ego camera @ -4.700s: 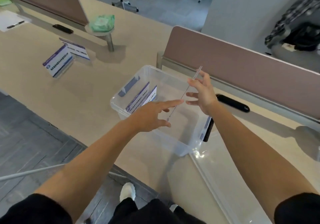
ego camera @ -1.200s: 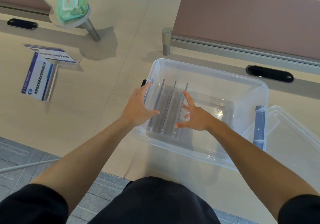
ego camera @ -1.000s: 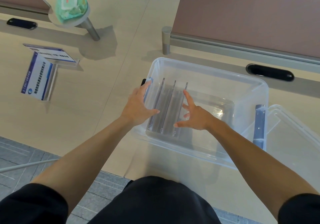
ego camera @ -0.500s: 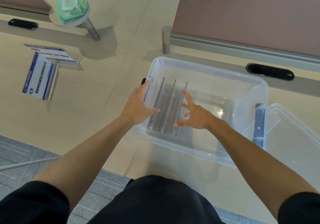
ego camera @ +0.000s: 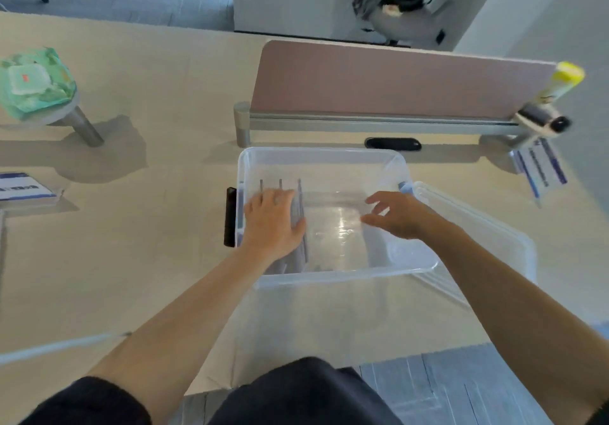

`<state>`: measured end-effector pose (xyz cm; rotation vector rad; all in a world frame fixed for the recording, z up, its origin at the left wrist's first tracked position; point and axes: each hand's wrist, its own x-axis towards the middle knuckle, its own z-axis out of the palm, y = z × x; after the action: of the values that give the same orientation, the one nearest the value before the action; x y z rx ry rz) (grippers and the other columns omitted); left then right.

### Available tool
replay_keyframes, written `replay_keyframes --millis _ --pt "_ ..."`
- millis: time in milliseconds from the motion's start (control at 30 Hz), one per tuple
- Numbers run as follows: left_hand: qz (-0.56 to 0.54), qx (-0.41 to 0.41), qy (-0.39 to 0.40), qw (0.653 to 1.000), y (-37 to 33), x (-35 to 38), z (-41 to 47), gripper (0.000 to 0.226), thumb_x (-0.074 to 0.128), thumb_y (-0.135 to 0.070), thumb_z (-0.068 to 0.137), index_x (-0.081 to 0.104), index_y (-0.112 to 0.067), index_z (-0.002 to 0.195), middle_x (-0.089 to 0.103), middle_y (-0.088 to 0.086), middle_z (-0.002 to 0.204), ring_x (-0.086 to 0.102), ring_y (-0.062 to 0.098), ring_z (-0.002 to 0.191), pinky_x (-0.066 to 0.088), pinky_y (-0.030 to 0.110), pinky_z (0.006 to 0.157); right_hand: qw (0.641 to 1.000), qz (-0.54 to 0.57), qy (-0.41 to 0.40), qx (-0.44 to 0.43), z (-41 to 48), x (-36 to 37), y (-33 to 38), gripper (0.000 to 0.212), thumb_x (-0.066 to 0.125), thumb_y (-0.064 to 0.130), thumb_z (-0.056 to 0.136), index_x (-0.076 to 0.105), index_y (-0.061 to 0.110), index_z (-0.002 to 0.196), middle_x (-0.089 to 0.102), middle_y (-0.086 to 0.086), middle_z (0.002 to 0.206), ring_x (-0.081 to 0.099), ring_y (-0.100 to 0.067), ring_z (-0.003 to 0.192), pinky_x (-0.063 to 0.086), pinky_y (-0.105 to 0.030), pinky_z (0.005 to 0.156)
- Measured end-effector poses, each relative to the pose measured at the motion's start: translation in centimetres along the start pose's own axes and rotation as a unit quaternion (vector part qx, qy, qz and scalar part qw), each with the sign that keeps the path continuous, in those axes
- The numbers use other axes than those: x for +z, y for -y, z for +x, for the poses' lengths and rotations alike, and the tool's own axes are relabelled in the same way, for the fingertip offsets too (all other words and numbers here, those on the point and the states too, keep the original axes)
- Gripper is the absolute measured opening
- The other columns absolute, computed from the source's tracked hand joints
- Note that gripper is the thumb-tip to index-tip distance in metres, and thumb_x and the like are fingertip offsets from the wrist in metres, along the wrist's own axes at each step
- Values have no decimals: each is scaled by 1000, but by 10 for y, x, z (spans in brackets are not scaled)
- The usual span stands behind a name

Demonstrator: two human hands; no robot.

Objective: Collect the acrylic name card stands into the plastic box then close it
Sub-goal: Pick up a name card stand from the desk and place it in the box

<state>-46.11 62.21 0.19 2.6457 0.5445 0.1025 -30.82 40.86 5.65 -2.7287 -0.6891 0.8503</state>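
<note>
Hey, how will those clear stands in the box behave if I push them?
Probably stiff: the acrylic stands show thin straight edges. Apt to tip, since they stand on edge, with the left hand resting on them. Glossy, so likely slippery.

Plastic box [ego camera: 329, 156]: one counted, with one loose lid [ego camera: 487, 227].
Acrylic stands [ego camera: 280, 183] in the box: three upright edges are counted. Whether more are hidden under the left grip [ego camera: 273, 223] cannot be told.
Printed card stands on the bench [ego camera: 164, 227]: two are recorded, the left card stand [ego camera: 23, 187] and the right card stand [ego camera: 540, 167].
Grips: two, the second being the right grip [ego camera: 398, 215].
Wipes pack [ego camera: 33, 82]: one.
Divider screen [ego camera: 395, 78]: one.
Black cable slot [ego camera: 392, 144]: one.
Yellow-capped bottle [ego camera: 560, 83]: one.
</note>
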Motion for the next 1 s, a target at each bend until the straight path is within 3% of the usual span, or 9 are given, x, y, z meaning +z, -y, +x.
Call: replay_keyframes --millis 167,300,467,733,1000 --pt "-105 64 68 990 -51 9 6 54 58 -39 89 47 -16 136 50 10 134 49 31 123 40 44 104 995 -16 -61 80 -63 -23 -37 53 64 52 90 57 24 135 67 1 124 60 -22 109 44 -38 100" --pt "-114 112 96 983 -107 21 9 49 58 -38 90 48 -20 134 52 4 132 51 26 120 45 43 99 987 -4 -98 131 -111 -33 -96 52 63 55 89 58 29 133 68 5 120 54 -15 100 42 -34 97" --pt "-86 170 133 973 -190 47 17 48 55 -38 90 48 -20 134 52 4 133 52 24 118 47 40 96 977 23 -122 174 -161 -43 -184 51 63 55 90 58 29 133 69 7 117 60 -17 108 40 -29 86" --pt "-74 206 177 960 -342 111 24 45 56 -38 90 50 -23 132 53 -4 128 54 15 112 44 30 89 962 67 -167 205 -212 -72 -334 49 62 51 92 58 27 134 69 4 118 61 -21 107 44 -31 82" --pt "-81 193 195 958 -455 176 44 43 59 -36 86 56 -22 127 57 -1 118 48 24 116 42 36 99 949 104 -198 221 -221 -106 -457 33 65 42 93 69 25 121 73 -1 111 64 -21 101 46 -30 82"
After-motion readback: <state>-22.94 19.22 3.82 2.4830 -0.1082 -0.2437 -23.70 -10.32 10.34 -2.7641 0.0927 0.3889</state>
